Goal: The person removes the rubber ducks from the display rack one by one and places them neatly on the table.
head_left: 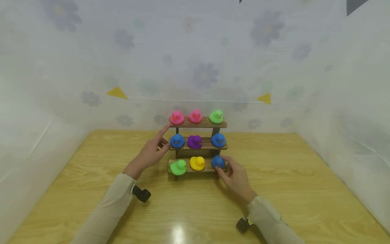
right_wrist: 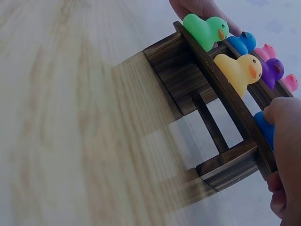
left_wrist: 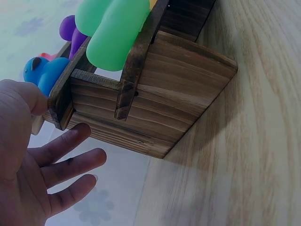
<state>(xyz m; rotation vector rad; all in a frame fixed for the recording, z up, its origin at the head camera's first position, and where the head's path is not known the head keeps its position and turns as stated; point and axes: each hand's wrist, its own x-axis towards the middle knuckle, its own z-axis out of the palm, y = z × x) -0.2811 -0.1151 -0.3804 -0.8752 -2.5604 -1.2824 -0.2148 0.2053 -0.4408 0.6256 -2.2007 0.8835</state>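
A dark wooden rack (head_left: 201,124) with three tiers carries several rubber ducks. My right hand (head_left: 239,178) pinches a blue duck (head_left: 217,162) at the right end of the bottom tier. On that tier also sit a yellow duck (head_left: 197,163) and a light green duck (head_left: 178,167). At the rack's left side is my left hand (head_left: 150,153), its index finger reaching to the top tier's end and its thumb right at the middle tier's end. Its other fingers are spread beside the side panel (left_wrist: 183,84) in the left wrist view.
The middle tier bears a purple duck (head_left: 195,142) between two blue ones. Above are two pink ducks and a green duck (head_left: 216,117). The rack stands on a wood-grain table (head_left: 182,206), near a flowered curtain (head_left: 182,51) with yellow triangles.
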